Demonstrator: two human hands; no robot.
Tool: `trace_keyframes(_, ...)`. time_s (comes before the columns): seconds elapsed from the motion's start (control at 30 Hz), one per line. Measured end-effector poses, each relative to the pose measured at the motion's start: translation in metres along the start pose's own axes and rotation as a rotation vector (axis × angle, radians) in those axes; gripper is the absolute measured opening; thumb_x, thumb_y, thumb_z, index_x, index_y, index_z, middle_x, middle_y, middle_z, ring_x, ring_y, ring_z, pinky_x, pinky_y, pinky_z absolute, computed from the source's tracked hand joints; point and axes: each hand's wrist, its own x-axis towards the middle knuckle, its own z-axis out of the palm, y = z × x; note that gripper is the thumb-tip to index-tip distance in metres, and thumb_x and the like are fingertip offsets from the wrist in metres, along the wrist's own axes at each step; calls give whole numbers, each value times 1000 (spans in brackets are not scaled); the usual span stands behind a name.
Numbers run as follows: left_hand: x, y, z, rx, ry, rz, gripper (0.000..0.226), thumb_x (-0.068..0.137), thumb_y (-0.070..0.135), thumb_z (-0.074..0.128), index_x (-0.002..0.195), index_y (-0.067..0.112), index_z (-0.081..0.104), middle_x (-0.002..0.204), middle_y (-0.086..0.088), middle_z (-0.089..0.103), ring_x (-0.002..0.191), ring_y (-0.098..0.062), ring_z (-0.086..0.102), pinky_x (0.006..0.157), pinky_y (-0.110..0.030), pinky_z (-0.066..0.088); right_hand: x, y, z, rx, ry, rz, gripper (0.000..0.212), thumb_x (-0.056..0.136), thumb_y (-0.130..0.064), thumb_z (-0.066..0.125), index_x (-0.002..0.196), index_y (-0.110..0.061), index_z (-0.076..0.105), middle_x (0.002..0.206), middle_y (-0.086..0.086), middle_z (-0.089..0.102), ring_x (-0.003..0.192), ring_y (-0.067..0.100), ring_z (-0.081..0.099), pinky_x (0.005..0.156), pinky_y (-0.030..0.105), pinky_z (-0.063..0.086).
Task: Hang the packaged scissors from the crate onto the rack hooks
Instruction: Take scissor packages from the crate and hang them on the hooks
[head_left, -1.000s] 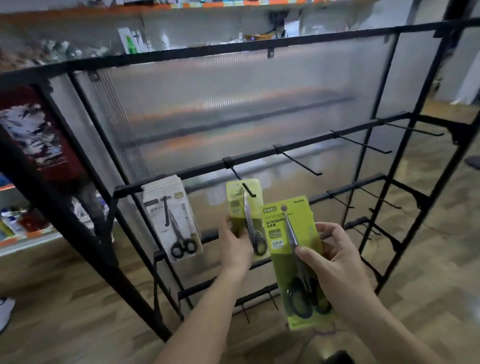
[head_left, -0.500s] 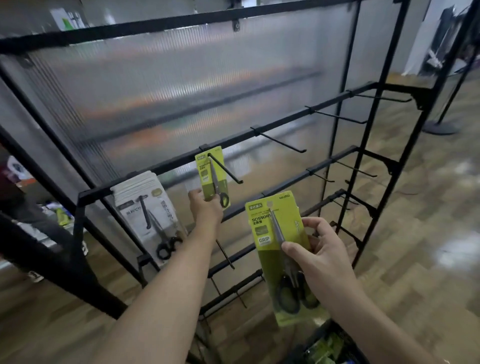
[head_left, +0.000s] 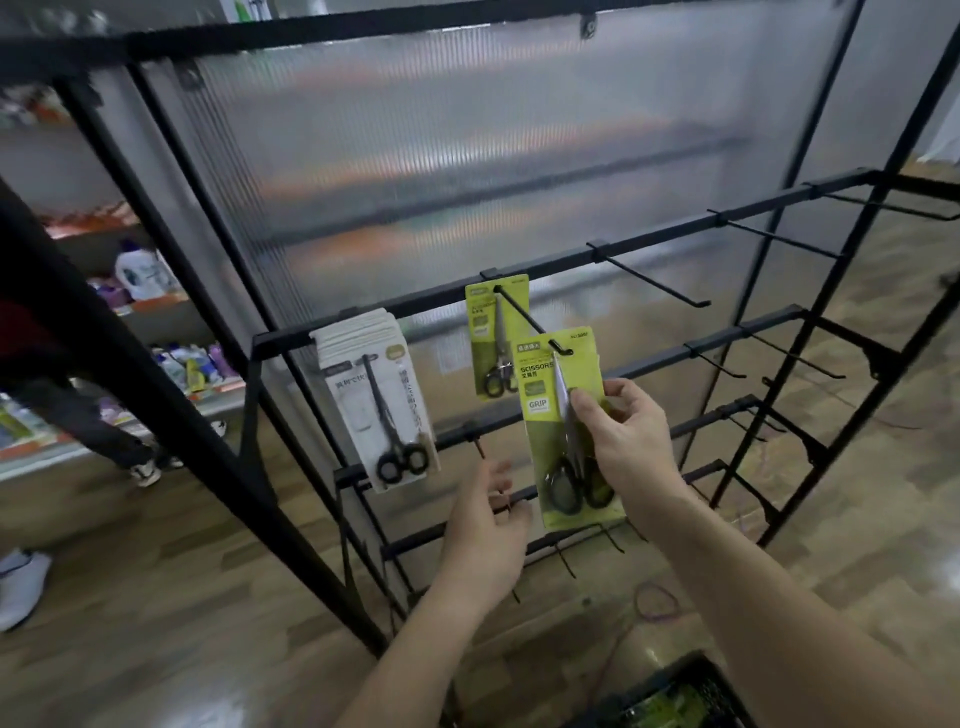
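Note:
My right hand (head_left: 623, 441) pinches a green pack of black-handled scissors (head_left: 545, 405) by its right edge, its top hole right at the tip of a rack hook (head_left: 524, 319). Another green scissors pack (head_left: 496, 338) hangs further back on that same hook. My left hand (head_left: 488, 535) hovers below with relaxed fingers and holds nothing. A stack of white scissors packs (head_left: 379, 405) hangs on the hook to the left. A black crate (head_left: 670, 696) with green packs shows at the bottom edge.
The black rack (head_left: 649, 249) has several bare hooks to the right and on lower bars. A ribbed translucent panel (head_left: 467, 130) backs it. Shop shelves with bottles (head_left: 145, 270) stand at left, and a person's shoes (head_left: 145, 470) are behind the rack.
My left hand let go of the hung green pack and dropped below it. My right hand raised the second green pack up to the tip of the same hook.

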Motion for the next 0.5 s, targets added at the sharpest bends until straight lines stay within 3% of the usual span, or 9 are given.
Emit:
trace_keyframes(0.17, -8, 17, -5, 58, 55, 61, 37, 101, 17, 60, 133, 35, 52, 126, 15, 58, 119, -6, 55, 100, -23, 45, 54, -17, 26, -152, -29, 94, 31, 97, -40, 67, 108, -10, 65, 94, 5, 68, 79, 18, 63, 66, 29, 49)
trace_keyframes(0.23, -11, 25, -5, 76, 73, 89, 36, 101, 18, 60, 133, 34, 52, 123, 13, 58, 117, -5, 55, 93, -19, 45, 79, -25, 40, -245, -88, 125, 32, 99, -40, 64, 107, -10, 60, 87, 4, 62, 76, 17, 59, 64, 29, 47)
trace_keyframes(0.3, -13, 31, -2, 92, 90, 101, 34, 101, 20, 62, 132, 31, 54, 118, 12, 58, 112, -5, 56, 82, -13, 44, 105, -29, 47, -295, -161, 115, 34, 98, -43, 64, 106, -10, 61, 94, 9, 66, 94, 30, 68, 76, 34, 54)
trace_keyframes(0.37, -17, 36, 2, 104, 100, 96, 33, 101, 22, 62, 131, 32, 53, 116, 12, 57, 108, -4, 56, 77, -11, 43, 119, -30, 47, -420, -215, 125, 50, 98, -49, 61, 119, -4, 64, 116, 16, 68, 113, 39, 65, 87, 38, 52)
trace_keyframes(0.43, -23, 39, 9, 110, 108, 74, 33, 102, 25, 61, 131, 35, 50, 118, 13, 56, 106, 0, 55, 76, -11, 42, 114, -29, 42, -548, -234, 99, 69, 99, -55, 56, 140, 0, 51, 136, 19, 59, 126, 38, 57, 98, 41, 46)
trace_keyframes(0.5, -29, 41, 19, 106, 134, 57, 34, 102, 25, 61, 132, 35, 49, 120, 13, 56, 108, 0, 54, 78, -10, 42, 97, -20, 29, -504, -249, 120, 78, 98, -53, 60, 152, -4, 34, 141, 12, 52, 132, 35, 50, 102, 42, 42)
